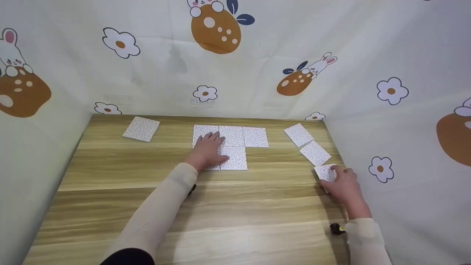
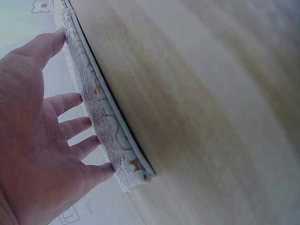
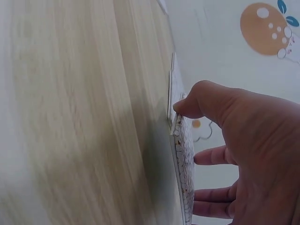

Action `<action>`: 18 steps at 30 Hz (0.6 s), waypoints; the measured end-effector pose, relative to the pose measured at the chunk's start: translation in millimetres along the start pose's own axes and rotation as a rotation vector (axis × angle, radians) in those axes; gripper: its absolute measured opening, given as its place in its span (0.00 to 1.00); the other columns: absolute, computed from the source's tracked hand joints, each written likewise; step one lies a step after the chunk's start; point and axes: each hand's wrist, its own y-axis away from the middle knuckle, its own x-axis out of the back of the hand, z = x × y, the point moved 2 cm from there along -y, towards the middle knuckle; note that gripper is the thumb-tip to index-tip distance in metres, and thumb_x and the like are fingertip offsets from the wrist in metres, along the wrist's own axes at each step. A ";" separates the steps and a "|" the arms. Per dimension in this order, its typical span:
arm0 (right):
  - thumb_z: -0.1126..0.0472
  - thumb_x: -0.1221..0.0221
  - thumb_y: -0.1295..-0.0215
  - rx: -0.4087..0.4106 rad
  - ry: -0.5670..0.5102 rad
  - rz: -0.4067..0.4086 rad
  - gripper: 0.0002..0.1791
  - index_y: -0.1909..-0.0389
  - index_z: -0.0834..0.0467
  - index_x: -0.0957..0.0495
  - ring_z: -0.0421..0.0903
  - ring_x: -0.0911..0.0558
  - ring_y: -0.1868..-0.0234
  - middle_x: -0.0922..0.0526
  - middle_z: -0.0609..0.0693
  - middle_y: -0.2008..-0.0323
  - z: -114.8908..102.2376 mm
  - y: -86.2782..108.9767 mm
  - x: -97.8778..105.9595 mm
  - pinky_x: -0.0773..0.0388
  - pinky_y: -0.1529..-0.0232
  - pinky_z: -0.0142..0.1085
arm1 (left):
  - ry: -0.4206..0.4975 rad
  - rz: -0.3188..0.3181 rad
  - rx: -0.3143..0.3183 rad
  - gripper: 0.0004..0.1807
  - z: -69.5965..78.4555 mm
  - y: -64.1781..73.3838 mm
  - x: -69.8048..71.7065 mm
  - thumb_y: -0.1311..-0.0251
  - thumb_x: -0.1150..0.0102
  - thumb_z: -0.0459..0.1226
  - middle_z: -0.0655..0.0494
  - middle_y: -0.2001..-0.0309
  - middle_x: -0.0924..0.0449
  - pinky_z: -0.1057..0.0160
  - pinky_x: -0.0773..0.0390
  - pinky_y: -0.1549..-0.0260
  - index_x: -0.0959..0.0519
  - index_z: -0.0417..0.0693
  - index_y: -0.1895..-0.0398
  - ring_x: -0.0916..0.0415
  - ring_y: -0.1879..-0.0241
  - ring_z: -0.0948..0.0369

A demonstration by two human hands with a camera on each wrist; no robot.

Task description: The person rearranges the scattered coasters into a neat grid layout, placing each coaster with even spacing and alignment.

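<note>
White, finely speckled square tiles [image 1: 235, 160] lie edge to edge, three in the far row and two in the near row. Across the left ones my left hand [image 1: 208, 151] spreads its fingers, partly covering them. In the left wrist view the fingertips press along a tile stack's speckled top [image 2: 86, 89]. At the right, my right hand [image 1: 344, 186] holds another speckled tile [image 1: 325, 172], thumb at its left edge and fingers over the far side. The right wrist view shows this tile [image 3: 184, 159] nearly edge-on, with the thumb on its edge.
Two more tiles, one farther [image 1: 298, 135] and one nearer [image 1: 315, 153], lie slanted beyond my right hand. A single tile [image 1: 141, 129] rests at the far left. Printed curtains [image 1: 250, 73] enclose the wooden table [image 1: 257, 221] on its back and sides.
</note>
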 end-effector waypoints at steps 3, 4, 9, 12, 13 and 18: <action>0.44 0.29 0.34 0.001 -0.011 -0.004 0.47 0.23 0.67 0.32 0.72 0.29 0.40 0.33 0.78 0.38 -10.2 0.0 -2.8 0.22 0.42 0.70 | 0.001 -0.003 -0.004 0.49 -0.8 -1.3 -0.7 0.28 0.37 0.61 0.39 0.12 0.47 0.29 0.52 0.17 0.38 0.46 0.12 0.52 0.14 0.36; 0.44 0.29 0.34 0.007 -0.011 -0.003 0.47 0.23 0.67 0.31 0.72 0.28 0.41 0.32 0.78 0.38 -13.9 -0.8 -4.3 0.22 0.42 0.69 | -0.004 -0.009 0.000 0.50 -1.6 -2.4 -1.2 0.28 0.38 0.62 0.39 0.12 0.48 0.29 0.52 0.17 0.38 0.46 0.12 0.52 0.14 0.37; 0.44 0.28 0.35 0.056 -0.010 0.021 0.45 0.24 0.64 0.29 0.69 0.27 0.43 0.30 0.75 0.40 -31.6 -4.6 -14.4 0.21 0.46 0.66 | -0.010 -0.031 0.009 0.52 -6.6 -8.9 -5.6 0.29 0.38 0.64 0.41 0.11 0.50 0.30 0.54 0.17 0.40 0.48 0.11 0.54 0.13 0.37; 0.45 0.27 0.36 0.086 -0.011 0.036 0.44 0.26 0.64 0.27 0.70 0.28 0.41 0.30 0.74 0.41 -42.2 -6.2 -20.5 0.20 0.47 0.66 | 0.000 -0.033 0.011 0.52 -6.6 -9.3 -5.7 0.30 0.37 0.64 0.41 0.11 0.50 0.30 0.54 0.17 0.39 0.48 0.11 0.55 0.13 0.37; 0.45 0.27 0.36 0.095 -0.010 0.039 0.43 0.26 0.64 0.26 0.70 0.28 0.41 0.30 0.74 0.40 -45.7 -6.7 -22.3 0.20 0.47 0.67 | -0.001 -0.034 0.012 0.52 -6.2 -9.0 -5.7 0.30 0.38 0.64 0.41 0.11 0.51 0.30 0.55 0.17 0.40 0.48 0.11 0.55 0.13 0.37; 0.46 0.26 0.38 0.126 -0.012 0.042 0.42 0.28 0.64 0.25 0.71 0.26 0.42 0.29 0.74 0.41 -65.5 -9.2 -30.6 0.19 0.49 0.67 | -0.004 0.001 0.004 0.50 -2.6 -3.1 -3.2 0.29 0.37 0.62 0.41 0.11 0.48 0.30 0.52 0.17 0.38 0.47 0.12 0.53 0.13 0.37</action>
